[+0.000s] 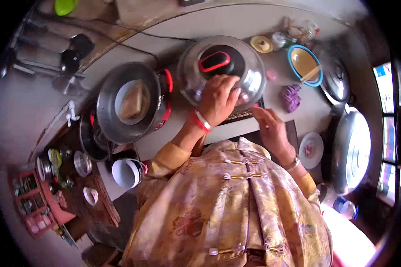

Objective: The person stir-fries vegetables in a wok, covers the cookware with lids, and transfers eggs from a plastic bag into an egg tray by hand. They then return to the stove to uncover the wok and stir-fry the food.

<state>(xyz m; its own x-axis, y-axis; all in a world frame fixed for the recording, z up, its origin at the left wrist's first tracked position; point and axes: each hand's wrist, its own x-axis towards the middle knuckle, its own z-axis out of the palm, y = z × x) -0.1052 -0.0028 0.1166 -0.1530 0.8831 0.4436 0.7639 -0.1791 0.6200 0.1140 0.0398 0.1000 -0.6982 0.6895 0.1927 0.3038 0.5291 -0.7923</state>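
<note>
1. The left hand (219, 99), ringed at the wrist by a red and pale band (202, 121), is laid over the near side of the lid (252, 73); its fingers are bent just beside the handle (215, 62), but whether anything is gripped cannot be told.
2. The right hand (274, 131) is held near the lid's near right edge, its fingers loosely extended and slightly bent; a band is worn at that wrist too.
3. The lid is thus placed ahead of both hands, with a keyed panel (240, 116) partly seen at its near edge.
4. To the left, a wok (109, 95) is set on the pale counter (286, 116); in it a white bowl (120, 103) is held, with a flat brown piece inside.
5. To the right, a purple cloth (292, 99) is crumpled, and a blue-rimmed bowl (289, 62) is crossed by a wooden stick (310, 74). A plate (311, 150) is placed nearer, beside a large metal pot (354, 151).
6. Farther left, a white bucket (125, 173), a tap (71, 115) and a red rack (33, 202) are seen; dark utensils are hung along the wall. The far right is lit by a window (387, 115).
7. The lid is domed and shiny, its black handle trimmed in red; the wok is dark and smooth. The shirt (200, 191) is patterned and closed with knotted fastenings.
</note>
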